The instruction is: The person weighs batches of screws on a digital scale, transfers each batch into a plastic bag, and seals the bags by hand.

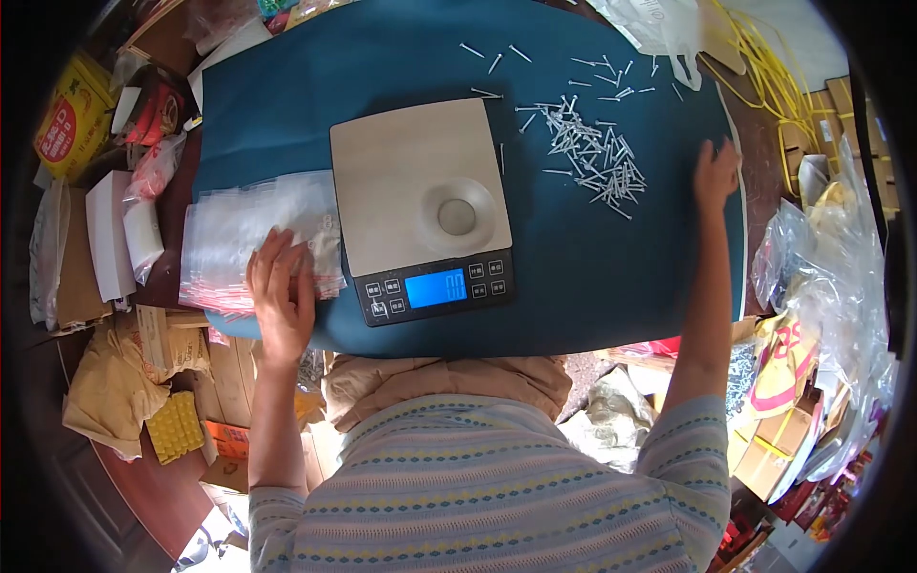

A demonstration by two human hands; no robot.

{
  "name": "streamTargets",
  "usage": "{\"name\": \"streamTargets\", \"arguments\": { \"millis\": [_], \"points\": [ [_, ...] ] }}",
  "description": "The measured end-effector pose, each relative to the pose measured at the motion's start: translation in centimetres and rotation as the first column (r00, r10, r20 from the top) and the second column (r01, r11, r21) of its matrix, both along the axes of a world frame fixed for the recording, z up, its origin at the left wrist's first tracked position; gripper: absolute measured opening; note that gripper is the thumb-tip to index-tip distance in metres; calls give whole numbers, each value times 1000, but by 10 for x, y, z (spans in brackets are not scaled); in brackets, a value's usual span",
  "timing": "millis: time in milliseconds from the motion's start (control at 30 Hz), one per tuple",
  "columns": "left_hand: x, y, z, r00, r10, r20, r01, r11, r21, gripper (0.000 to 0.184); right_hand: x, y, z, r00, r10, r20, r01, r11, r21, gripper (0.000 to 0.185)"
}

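My left hand (283, 291) rests with its fingers stretched over a fanned stack of clear zip bags (215, 234), whose edges show red strips. Right of the bags stands a digital scale (406, 181) with a lit blue display (436, 288) and a small round dish (468, 216) on its plate. A heap of silver screws or nails (592, 153) lies to the right of the scale, with several strewn above it. My right hand (716, 175) is at the mat's right edge, apart from the heap; its fingers are slightly spread and I see nothing in them.
A dark teal mat (611, 277) covers the table. A white plastic bag (659, 29) and yellow strapping (759, 72) lie at the upper right. Boxes and a yellow package (72, 115) crowd the left side. Clear plastic wrapping (821, 248) and cartons fill the right.
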State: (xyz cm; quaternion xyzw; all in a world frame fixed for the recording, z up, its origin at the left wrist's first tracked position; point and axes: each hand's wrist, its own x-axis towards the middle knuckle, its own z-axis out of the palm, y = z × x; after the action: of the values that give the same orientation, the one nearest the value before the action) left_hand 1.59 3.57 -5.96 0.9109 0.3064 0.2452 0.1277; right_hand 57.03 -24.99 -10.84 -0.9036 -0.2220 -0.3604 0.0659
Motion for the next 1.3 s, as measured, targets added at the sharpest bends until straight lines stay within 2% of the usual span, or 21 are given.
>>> {"name": "streamTargets", "arguments": {
  "millis": [100, 133, 200, 300, 400, 500, 600, 700, 767, 867, 933, 1000, 1100, 1200, 1300],
  "points": [
    [1, -3, -5, 999, 12, -39, -10, 998, 67, 26, 36, -22, -4, 910, -157, -385, 206, 975, 89, 49],
    [2, -3, -5, 999, 18, -38, -15, 998, 67, 26, 35, -19, -4, 909, 11, -416, 63, 984, 165, 50],
    [4, -2, -5, 999, 27, -32, -24, 997, 67, 26, 28, -2, 0, 832, 348, -433, -212, 919, 332, 52],
    [4, -3, -5, 999, 29, -27, -28, 998, 61, 26, 7, 47, 19, 723, 581, -375, -447, 806, 386, 54],
    [5, -2, -5, 999, 32, -22, -31, 997, 66, 27, 33, 88, 5, 709, 589, -388, -417, 794, 443, 51],
    [5, -3, -5, 999, 45, -19, -43, 997, 69, 27, 51, 123, 1, 787, 445, -428, -351, 893, 282, 47],
    [5, -3, -6, 998, 56, -18, -54, 996, 72, 27, 52, 141, -2, 650, 619, -440, -490, 784, 380, 46],
    [5, -4, -6, 998, 64, -13, -63, 995, 73, 27, 15, 147, 12, 509, 741, -438, -586, 671, 455, 35],
    [5, -3, -6, 998, 67, -6, -66, 995, 73, 27, -7, 149, 15, 372, 817, -440, -635, 570, 522, 26],
    [6, -4, -5, 998, 69, 1, -68, 995, 73, 27, -45, 150, 25, 188, 877, -442, -681, 440, 585, 24],
    [5, -3, -6, 998, 64, 4, -64, 995, 71, 28, -64, 151, 31, 27, 872, -490, -626, 397, 672, 22],
    [5, -2, -7, 998, 64, 13, -65, 995, 71, 28, -66, 153, 42, -246, 777, -579, -491, 415, 766, 21],
    [5, -3, -6, 997, 70, 18, -71, 995, 72, 28, -74, 179, 38, -76, 870, -487, -584, 357, 729, 21],
    [5, -3, -8, 997, 71, 27, -73, 995, 73, 28, -95, 212, 52, 41, 880, -473, -850, 280, 447, 29],
    [5, -4, -8, 997, 71, 38, -74, 994, 76, 27, -118, 235, 38, 245, 849, -468, -911, 366, 188, 41]
  ]
}}
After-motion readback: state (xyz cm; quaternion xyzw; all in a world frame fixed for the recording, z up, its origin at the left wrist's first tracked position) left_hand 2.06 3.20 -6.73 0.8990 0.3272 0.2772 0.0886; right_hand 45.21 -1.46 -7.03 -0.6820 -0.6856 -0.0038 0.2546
